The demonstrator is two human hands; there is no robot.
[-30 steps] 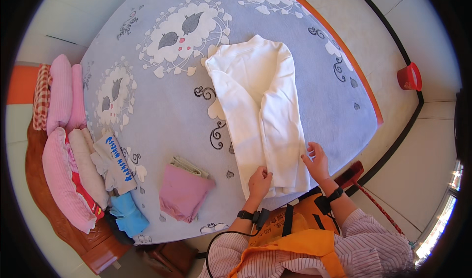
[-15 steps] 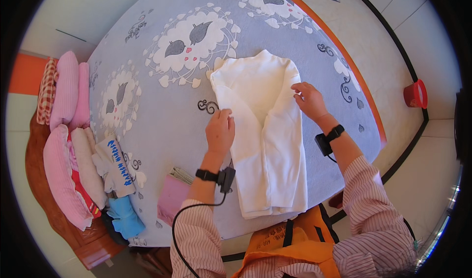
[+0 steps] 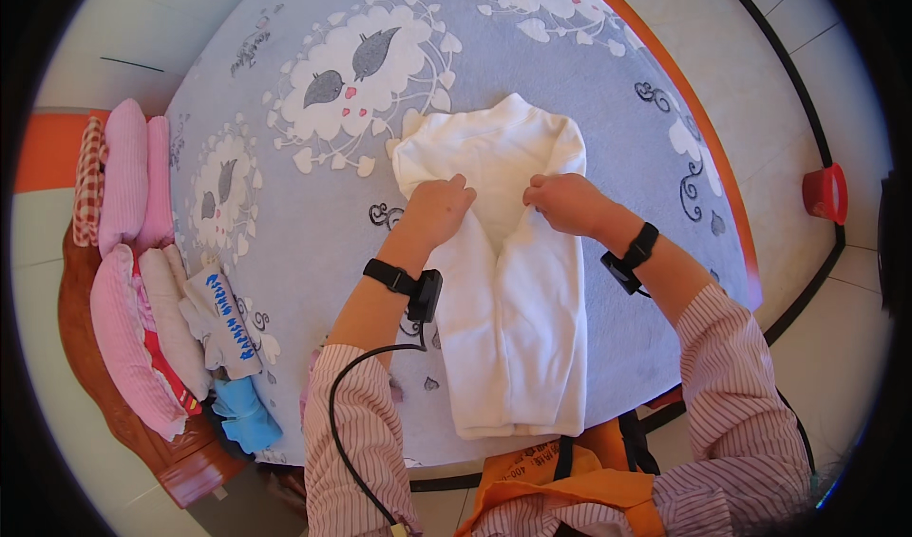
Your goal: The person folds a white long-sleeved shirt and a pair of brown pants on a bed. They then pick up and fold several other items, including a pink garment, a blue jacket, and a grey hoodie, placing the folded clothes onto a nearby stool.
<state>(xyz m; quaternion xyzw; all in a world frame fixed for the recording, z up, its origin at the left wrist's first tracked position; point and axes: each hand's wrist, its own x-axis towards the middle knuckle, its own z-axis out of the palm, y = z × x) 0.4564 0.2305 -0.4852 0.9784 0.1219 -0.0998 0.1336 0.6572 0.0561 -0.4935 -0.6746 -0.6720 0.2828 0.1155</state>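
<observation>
A white high-necked top (image 3: 518, 347) lies on the bed, its collar away from me and its sleeves folded lengthwise over the front. At the upper left of its front, my left hand (image 3: 435, 212) is closed, fingertips pinching the folded sleeve. My right hand (image 3: 573, 205) faces it from the other side, also closed, pinching the right sleeve fold. Between the two hands, a V of the top's front shows. Black straps with small dark devices sit on both wrists.
The bed has a grey bird-patterned cover (image 3: 323, 186). Pink pillows (image 3: 128, 171), folded clothes (image 3: 220, 319) and a blue folded cloth (image 3: 245, 414) line the left side. A mauve cloth is mostly hidden by my left forearm. A red bucket (image 3: 825, 195) stands at the far right.
Both hands have moved inward from the top's side edges onto its front and now grip the sleeve folds. My left forearm now covers most of the mauve cloth.
</observation>
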